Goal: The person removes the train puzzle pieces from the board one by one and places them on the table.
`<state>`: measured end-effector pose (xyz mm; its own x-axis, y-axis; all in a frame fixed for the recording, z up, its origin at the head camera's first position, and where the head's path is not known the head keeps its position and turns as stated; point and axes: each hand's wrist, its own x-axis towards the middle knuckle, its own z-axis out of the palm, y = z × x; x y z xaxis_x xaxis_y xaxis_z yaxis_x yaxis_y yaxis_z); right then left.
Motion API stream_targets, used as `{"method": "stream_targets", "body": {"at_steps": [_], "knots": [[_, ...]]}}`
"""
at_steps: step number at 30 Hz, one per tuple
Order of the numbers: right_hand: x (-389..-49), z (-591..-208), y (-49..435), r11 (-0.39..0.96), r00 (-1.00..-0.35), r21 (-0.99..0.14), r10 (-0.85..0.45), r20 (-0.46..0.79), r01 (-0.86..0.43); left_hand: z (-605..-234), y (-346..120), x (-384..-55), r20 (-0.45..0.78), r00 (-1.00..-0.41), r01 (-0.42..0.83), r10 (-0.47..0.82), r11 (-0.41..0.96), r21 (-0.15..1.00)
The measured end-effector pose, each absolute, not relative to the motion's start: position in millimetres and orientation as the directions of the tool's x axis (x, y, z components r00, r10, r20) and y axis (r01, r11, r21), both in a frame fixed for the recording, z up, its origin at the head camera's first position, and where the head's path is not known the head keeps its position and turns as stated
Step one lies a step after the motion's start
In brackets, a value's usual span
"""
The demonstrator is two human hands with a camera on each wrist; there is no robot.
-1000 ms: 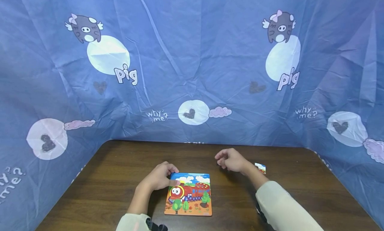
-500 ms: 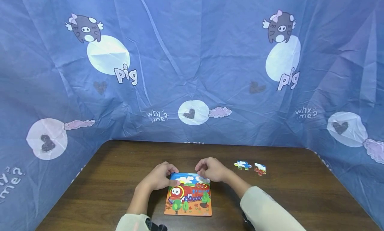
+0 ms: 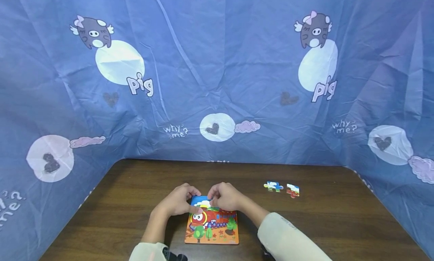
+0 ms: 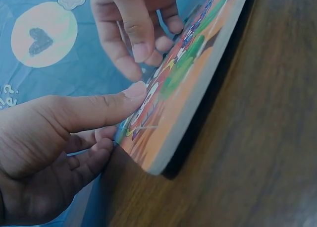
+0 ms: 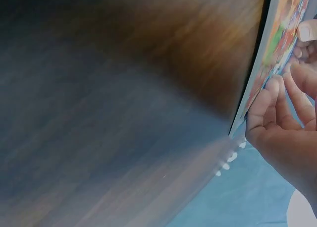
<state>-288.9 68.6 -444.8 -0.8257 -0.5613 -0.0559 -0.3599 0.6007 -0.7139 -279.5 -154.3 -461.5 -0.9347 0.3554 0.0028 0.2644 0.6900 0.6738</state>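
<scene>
A square jigsaw puzzle (image 3: 211,231) with a red train picture lies on the table, its upper right part covered by my right hand. My left hand (image 3: 177,201) holds its upper left edge; in the left wrist view the thumb (image 4: 133,93) presses on the picture while the other fingers sit at the edge. My right hand (image 3: 225,197) is over the top of the puzzle, fingers bent and fingertips at its surface. Between thumb and index finger (image 4: 126,68) a gap shows in the left wrist view, with no piece visible there.
Two loose puzzle pieces lie right of the puzzle: a blue and white piece (image 3: 273,186) and a red and white piece (image 3: 293,190). The brown wooden table (image 3: 322,215) ends at a blue printed curtain (image 3: 217,84) behind.
My right hand has moved left from beside the loose pieces to the puzzle's top, uncovering the blue and white piece. My left hand has kept its hold at the upper left edge.
</scene>
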Motion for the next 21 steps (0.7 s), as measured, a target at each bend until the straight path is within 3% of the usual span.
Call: {"method": "stream_targets", "body": {"at_steps": [21], "knots": [[-281,-450,53,0.64,-0.829,-0.669,-0.556,-0.063,-0.378,-458,-163,-278,-0.058,-0.912,0.247,0.406,0.657,0.712]]}}
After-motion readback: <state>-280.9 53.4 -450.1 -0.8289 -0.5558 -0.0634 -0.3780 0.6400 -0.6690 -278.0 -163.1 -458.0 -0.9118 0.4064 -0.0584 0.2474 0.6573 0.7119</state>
